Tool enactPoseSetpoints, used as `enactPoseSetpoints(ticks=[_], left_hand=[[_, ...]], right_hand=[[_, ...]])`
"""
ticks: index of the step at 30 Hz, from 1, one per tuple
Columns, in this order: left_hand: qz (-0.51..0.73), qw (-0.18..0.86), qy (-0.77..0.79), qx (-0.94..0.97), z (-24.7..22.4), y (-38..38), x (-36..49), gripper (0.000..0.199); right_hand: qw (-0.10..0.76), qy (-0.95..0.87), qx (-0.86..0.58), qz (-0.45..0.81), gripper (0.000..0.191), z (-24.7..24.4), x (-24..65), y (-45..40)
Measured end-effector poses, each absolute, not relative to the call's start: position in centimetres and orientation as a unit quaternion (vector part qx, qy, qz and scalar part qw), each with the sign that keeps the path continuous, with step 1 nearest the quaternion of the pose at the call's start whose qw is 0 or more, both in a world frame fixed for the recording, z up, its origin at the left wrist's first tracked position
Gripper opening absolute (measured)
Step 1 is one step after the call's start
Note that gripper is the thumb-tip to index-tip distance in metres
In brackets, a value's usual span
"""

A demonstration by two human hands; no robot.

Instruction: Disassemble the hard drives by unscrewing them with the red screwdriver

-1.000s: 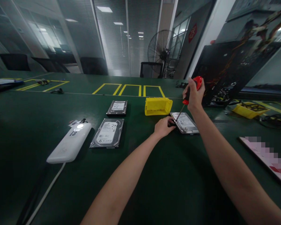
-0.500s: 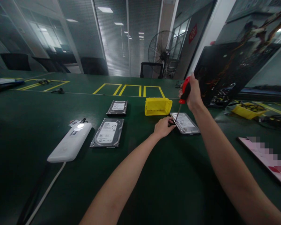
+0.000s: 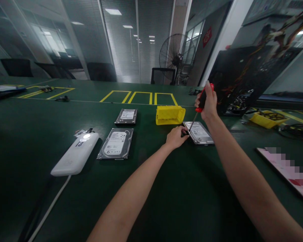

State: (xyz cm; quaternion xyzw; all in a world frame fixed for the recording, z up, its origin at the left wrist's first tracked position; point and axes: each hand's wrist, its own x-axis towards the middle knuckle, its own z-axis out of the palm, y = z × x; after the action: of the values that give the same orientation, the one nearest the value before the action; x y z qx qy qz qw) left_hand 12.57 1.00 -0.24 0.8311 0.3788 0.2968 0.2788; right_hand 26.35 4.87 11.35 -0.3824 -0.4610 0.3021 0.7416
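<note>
My right hand [image 3: 209, 102] is wrapped round the red and black handle of a screwdriver [image 3: 202, 97]. The shaft slants down and left, its tip at the near left edge of a silver hard drive [image 3: 200, 133] lying label up on the table. My left hand [image 3: 176, 137] is closed by that same edge, close to the tip. A small dark piece shows at its fingertips, too small to name. Just behind the left hand a yellow plastic bin [image 3: 170, 116] lies on its side, its opening facing me.
Left of the hands lie a second hard drive [image 3: 116, 144] and a smaller-looking one [image 3: 127, 116] behind it. A white power bank [image 3: 77, 153] with a cable is further left. On the right are a pink phone-like slab [image 3: 284, 171], a yellow tray [image 3: 266, 120] and a black computer case [image 3: 244, 79].
The screwdriver's handle has tipped to the right and slightly down with my right hand, while its tip stays at the drive's edge. My left hand keeps its place.
</note>
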Motion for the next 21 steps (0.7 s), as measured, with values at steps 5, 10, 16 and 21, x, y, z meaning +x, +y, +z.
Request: enactPoseSetpoints(ticks=[5, 10, 16, 21], left_hand=[[0.29, 0.259, 0.389, 0.835, 0.0, 0.8, 12.5, 0.03], [0.295, 0.255, 0.401, 0.829, 0.1, 0.9, 12.7, 0.026], [0.29, 0.262, 0.434, 0.812, 0.4, 0.9, 13.2, 0.025], [0.293, 0.267, 0.449, 0.8, 0.3, 0.8, 13.4, 0.024]], right_hand=[[0.76, -0.432, -0.343, 0.343, 0.05, 11.4, 26.3, 4.7], [0.761, -0.419, -0.367, 0.333, 0.045, 11.8, 26.0, 4.4], [0.769, -0.448, -0.364, 0.275, 0.037, 11.9, 25.2, 4.4], [0.757, -0.453, -0.369, 0.294, 0.046, 11.7, 25.7, 4.3]])
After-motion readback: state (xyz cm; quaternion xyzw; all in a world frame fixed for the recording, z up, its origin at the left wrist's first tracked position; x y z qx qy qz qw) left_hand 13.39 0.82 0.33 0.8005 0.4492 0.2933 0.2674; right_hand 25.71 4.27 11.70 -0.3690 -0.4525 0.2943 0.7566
